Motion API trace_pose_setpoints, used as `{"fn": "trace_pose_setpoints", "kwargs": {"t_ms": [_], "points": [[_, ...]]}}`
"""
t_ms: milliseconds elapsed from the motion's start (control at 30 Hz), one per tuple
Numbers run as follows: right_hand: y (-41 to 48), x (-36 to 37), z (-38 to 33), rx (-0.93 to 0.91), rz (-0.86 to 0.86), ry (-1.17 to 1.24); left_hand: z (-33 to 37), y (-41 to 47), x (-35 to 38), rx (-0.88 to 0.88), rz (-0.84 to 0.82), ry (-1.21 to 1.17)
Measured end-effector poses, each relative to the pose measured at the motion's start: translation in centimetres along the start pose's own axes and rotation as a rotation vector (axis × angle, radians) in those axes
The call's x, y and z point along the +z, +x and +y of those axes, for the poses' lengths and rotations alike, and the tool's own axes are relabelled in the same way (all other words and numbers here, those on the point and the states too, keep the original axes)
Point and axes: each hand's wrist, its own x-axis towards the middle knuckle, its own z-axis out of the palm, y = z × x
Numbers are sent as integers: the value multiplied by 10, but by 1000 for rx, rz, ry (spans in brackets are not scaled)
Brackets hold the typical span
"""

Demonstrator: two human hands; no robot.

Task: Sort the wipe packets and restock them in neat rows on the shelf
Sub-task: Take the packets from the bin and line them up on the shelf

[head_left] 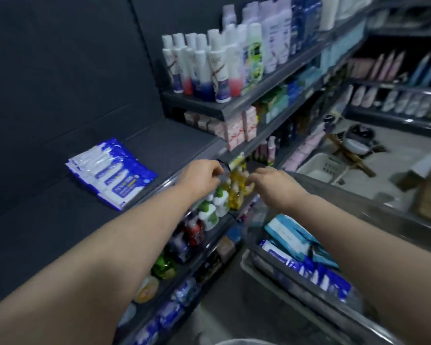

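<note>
A short row of blue-and-white wipe packets [112, 173] lies overlapped on the dark shelf [47, 220] at the left, near its front edge. More wipe packets [309, 260], blue-and-white and teal, lie piled in a metal cart [358, 202] at the lower right. Both my arms reach forward. My left hand [202, 179] hovers at the shelf's front edge, to the right of the row. My right hand [274, 185] is beside it, over the cart's far end. Both have curled fingers. Blur hides whether they hold anything.
White spray bottles [209, 68] fill the upper shelf. Pink boxes [237, 130] stand on the one below. Small green-capped and yellow bottles [219, 202] crowd the lower shelf under my hands. A white basket [319, 168] and cardboard boxes [428, 185] sit on the floor to the right.
</note>
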Motion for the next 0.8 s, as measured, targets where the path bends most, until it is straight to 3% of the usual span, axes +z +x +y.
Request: {"fn": "trace_pose_setpoints", "kwargs": {"t_ms": [300, 800], "points": [[-135, 36, 109, 358, -141, 72, 137, 22, 103, 335, -379, 118], [-193, 148, 157, 878, -466, 312, 149, 83, 258, 571, -867, 211]]}}
